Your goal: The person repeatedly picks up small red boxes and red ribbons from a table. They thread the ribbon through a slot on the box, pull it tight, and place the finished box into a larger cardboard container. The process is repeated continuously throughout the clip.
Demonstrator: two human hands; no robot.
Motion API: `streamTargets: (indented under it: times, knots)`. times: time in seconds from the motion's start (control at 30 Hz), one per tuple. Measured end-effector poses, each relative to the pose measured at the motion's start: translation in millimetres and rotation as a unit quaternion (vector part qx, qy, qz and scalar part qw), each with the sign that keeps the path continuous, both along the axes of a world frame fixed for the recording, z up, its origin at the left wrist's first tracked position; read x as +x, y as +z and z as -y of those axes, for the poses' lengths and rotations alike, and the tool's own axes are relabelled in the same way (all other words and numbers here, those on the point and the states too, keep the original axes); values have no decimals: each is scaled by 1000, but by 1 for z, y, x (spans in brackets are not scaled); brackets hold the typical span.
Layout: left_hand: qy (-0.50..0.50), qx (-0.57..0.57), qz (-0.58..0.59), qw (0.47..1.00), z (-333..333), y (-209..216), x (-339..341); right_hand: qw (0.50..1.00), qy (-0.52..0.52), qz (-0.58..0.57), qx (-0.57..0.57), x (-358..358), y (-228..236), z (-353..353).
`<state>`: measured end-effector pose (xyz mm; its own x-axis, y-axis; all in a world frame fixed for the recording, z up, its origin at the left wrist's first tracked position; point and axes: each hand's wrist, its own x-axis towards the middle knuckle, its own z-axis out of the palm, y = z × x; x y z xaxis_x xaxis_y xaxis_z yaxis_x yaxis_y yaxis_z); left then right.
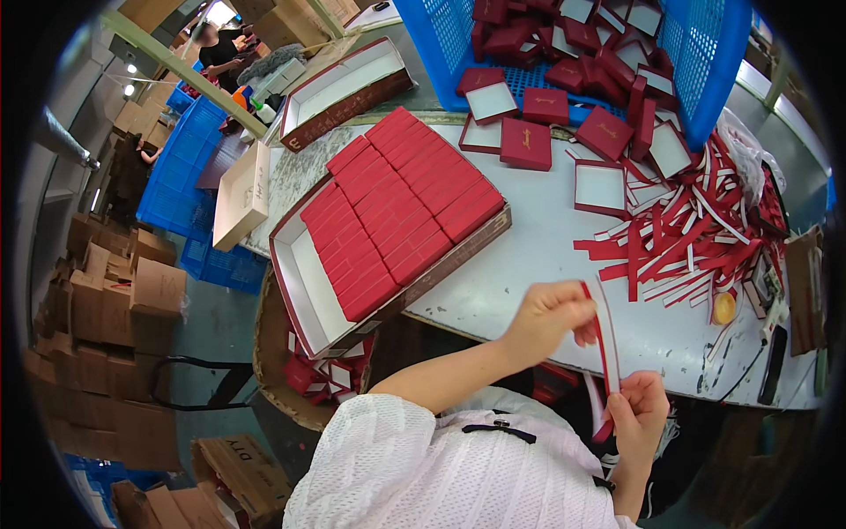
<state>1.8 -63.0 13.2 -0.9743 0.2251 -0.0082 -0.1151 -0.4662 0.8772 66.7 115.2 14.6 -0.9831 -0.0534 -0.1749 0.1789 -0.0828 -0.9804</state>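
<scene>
A narrow red-and-white paper strip [606, 346] is stretched between my hands over the table's near edge. My left hand [553, 319] pinches its upper end, fingers curled. Lower down, my right hand [638, 407] grips the strip between thumb and fingers; its tail hangs below. Just beyond my hands lies a loose heap of similar red and white strips [679, 238]. An open white-lined box piece [600, 186] sits beside the heap. To the left, a large shallow carton [304, 286] holds tightly packed rows of small red boxes [392, 207].
A blue plastic basket [718, 66], tipped toward me, spills red box pieces onto the white table [476, 295]. An empty shallow carton [348, 88] and a cream tray [241, 196] lie far left. Brown cartons [123, 300] are stacked on the floor. A person [222, 55] stands in the background.
</scene>
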Motion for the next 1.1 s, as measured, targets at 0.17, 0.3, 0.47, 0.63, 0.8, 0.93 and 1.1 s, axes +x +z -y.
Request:
streamTargets:
  times: [0.17,0.3,0.47,0.63,0.8,0.93,1.1]
  knots:
    - [39,-88,-45,994,-12,-15,3,919,-78,-162,351,-11,2,1]
    - [-24,-177,-169,969,-35,-24,16,812,-77,-381,437,-23,7,13]
    - [-40,-286,-256,922,-36,-25,14,801,-10,-394,450,-26,-1,3]
    - [-24,-407,-404,819,-38,-35,10,794,43,-381,471,-25,-11,-7]
    - [-58,-407,-484,772,-42,-37,11,798,18,-390,460,-15,-26,-14]
    - [-40,-328,-419,846,-51,-46,18,957,-193,-158,147,8,-49,-18]
    - [18,74,183,980,-29,-38,15,779,-268,-10,-566,40,-103,-117]
